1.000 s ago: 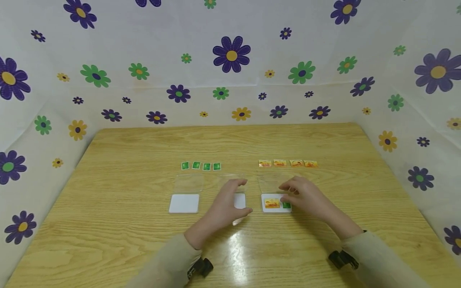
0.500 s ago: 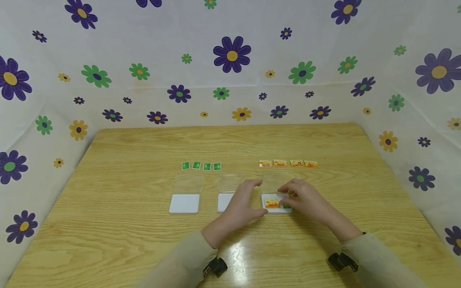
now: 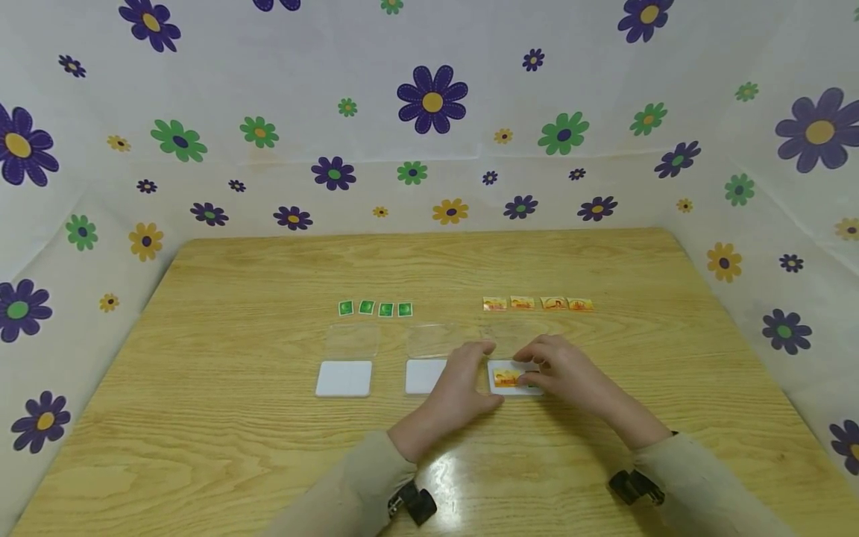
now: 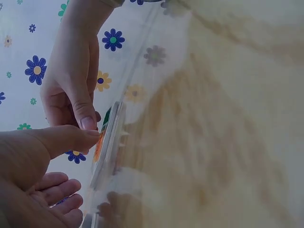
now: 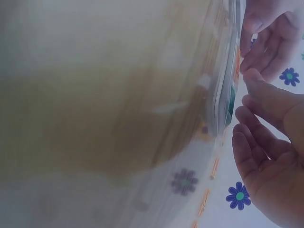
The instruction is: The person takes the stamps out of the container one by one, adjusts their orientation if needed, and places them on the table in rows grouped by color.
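Observation:
A flat white case (image 3: 498,391) lies on the table in front of both hands. An orange-and-yellow picture piece (image 3: 505,378) lies on it, with a green piece (image 5: 231,105) beside it, mostly covered by my right hand in the head view. My right hand (image 3: 570,373) is over the case's right part, thumb on or just above the pieces, fingers loosely bent. My left hand (image 3: 459,388) is at the case's left side, fingers and thumb spread apart, thumb tip by the near edge. Nothing is visible between its fingers.
Two more white cases (image 3: 344,379) lie to the left, the nearer one partly behind my left hand. Clear lids (image 3: 352,341) lie behind the cases. Rows of green pieces (image 3: 366,306) and orange pieces (image 3: 521,303) lie farther back. A flowered cloth (image 3: 429,171) surrounds the table.
My left hand has moved right, from over the middle case to the left side of the right case. My right hand has shifted slightly left over the pieces.

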`<action>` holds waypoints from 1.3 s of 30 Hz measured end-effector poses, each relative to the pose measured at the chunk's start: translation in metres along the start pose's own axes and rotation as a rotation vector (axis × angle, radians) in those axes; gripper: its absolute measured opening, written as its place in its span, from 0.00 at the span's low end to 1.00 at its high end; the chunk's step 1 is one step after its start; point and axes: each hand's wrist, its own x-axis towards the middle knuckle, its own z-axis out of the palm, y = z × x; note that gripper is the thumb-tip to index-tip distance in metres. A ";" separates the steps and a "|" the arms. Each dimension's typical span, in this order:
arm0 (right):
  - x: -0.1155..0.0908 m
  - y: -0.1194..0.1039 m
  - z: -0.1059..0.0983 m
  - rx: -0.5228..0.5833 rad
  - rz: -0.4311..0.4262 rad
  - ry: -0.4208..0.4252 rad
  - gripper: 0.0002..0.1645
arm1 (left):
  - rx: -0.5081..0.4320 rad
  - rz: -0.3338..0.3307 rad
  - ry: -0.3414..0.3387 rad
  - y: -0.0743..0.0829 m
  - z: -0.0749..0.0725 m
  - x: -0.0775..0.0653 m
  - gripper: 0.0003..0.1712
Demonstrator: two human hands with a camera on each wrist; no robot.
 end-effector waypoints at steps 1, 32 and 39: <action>0.001 0.000 0.000 -0.003 -0.004 -0.006 0.15 | 0.001 0.003 0.002 0.000 0.001 0.000 0.41; 0.006 -0.001 0.005 -0.061 -0.028 -0.036 0.14 | -0.021 -0.031 0.069 0.005 0.019 0.000 0.40; 0.007 -0.002 0.006 -0.064 -0.039 -0.048 0.12 | 0.017 0.000 0.078 0.004 0.021 -0.003 0.39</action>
